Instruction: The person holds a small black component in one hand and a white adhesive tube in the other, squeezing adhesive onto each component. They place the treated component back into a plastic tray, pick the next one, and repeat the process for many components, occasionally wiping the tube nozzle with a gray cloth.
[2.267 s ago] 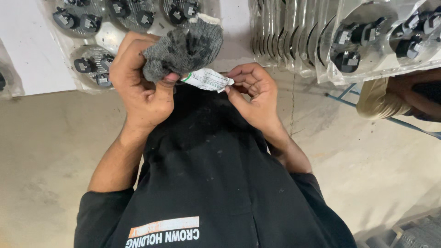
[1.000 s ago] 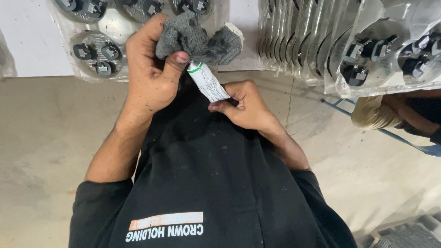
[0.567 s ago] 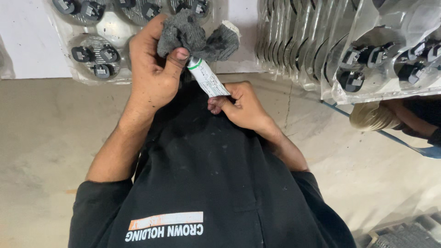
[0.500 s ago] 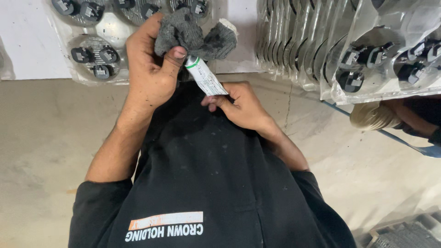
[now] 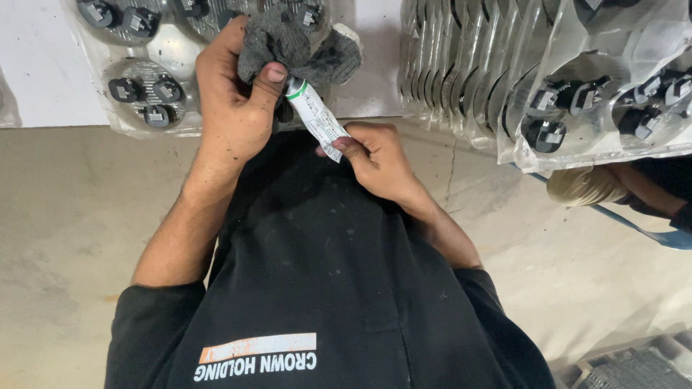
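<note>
My left hand (image 5: 231,115) is raised in front of my chest, shut on a bunched grey cloth (image 5: 288,39). My right hand (image 5: 378,162) pinches the lower end of a small white tube (image 5: 315,117) with a green band near its tip. The tube is tilted, and its tip touches the cloth beside my left thumb. Both hands are close together above my black shirt (image 5: 324,274).
Plastic-wrapped packs of round metal parts with black fittings (image 5: 137,86) lie on a white surface ahead. A row of upright metal discs (image 5: 461,72) and more wrapped parts (image 5: 613,94) are at the right. Another person's sleeve (image 5: 649,191) shows at the right edge, over concrete floor (image 5: 72,216).
The tube has swung from lying almost level to pointing up into the cloth. My right hand slid down to its lower end, and both hands rose a little.
</note>
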`<state>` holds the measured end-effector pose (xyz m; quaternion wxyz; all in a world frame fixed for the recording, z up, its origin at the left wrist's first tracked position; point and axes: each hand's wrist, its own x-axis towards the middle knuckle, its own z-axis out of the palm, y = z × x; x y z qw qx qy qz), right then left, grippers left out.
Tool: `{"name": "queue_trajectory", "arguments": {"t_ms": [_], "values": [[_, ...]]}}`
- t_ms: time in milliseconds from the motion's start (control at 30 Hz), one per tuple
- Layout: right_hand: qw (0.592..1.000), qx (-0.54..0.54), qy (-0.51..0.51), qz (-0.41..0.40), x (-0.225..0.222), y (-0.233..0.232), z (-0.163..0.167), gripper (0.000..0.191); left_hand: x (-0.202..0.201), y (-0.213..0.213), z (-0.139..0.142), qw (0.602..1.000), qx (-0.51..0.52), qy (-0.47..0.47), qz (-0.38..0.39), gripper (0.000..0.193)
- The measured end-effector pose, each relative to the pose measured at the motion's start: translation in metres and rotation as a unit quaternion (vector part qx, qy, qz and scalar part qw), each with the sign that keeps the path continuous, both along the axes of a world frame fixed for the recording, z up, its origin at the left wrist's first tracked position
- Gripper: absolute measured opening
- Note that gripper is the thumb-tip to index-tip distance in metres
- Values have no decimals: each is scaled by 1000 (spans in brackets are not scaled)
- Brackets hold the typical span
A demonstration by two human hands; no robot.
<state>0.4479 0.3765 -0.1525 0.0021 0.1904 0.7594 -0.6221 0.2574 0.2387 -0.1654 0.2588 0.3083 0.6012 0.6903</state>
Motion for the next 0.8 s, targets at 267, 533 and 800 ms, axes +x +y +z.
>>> {"name": "queue_trajectory", "arguments": {"t_ms": [267,533,800], "values": [[989,-132,-63,-29,6,-5,-28,11,10,6,2,1000,-15,-13,-6,16],[988,-147,-17,-40,13,-8,-34,8,13,5,-12,999,18,-24,-17,17],[991,-126,-22,-38,22,-13,-27,16,17,6,-16,1000,3,-16,-12,25]]}}
